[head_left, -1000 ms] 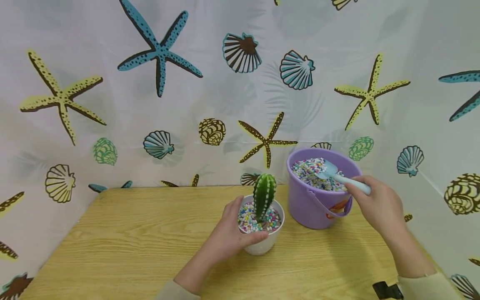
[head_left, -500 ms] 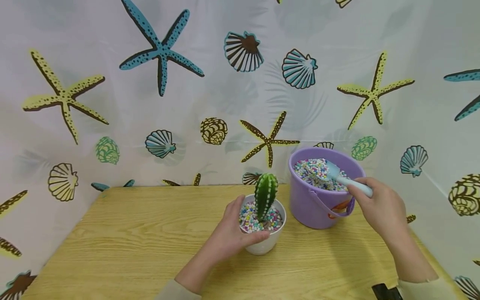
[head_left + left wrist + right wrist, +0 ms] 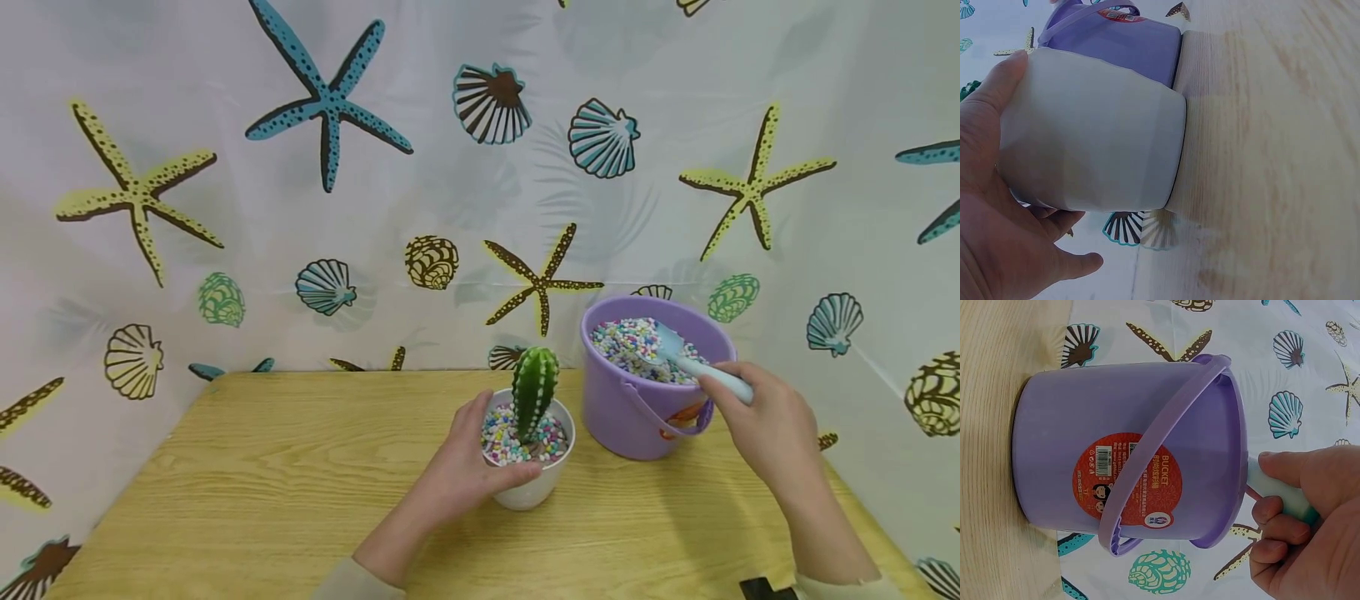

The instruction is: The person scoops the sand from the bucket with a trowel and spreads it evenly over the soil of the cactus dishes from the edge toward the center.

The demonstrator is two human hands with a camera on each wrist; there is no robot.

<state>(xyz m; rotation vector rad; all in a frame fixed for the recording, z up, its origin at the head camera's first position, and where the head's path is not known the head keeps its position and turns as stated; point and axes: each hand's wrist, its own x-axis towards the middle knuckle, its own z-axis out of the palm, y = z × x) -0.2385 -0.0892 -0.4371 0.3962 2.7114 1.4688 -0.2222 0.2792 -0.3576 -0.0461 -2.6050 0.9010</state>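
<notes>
My left hand [image 3: 472, 467] grips the near left side of a white pot [image 3: 527, 490], thumb and fingers round its rim. A green cactus [image 3: 535, 392] stands upright in it among multicoloured pebbles [image 3: 502, 435]. In the left wrist view the pot [image 3: 1091, 134] fills the middle, its base down at the tabletop. With my right hand [image 3: 772, 425] I hold a light blue scoop [image 3: 723, 382] by its handle, over the rim of a purple bucket [image 3: 630, 417]. The scoop's blade lies in the pebbles [image 3: 633, 337] inside. From the right wrist, fingers curl round the handle [image 3: 1282, 490].
The bucket stands behind and right of the pot on a wooden table [image 3: 300, 467]; its handle hangs down in front. A white curtain [image 3: 420, 183] with starfish and shells rises along the table's back and sides. A black object [image 3: 767, 588] lies by the right sleeve.
The whole head view has shifted slightly, moving everything a little to the right. Both hands keep their holds on the pot and the scoop, with hardly any other movement.
</notes>
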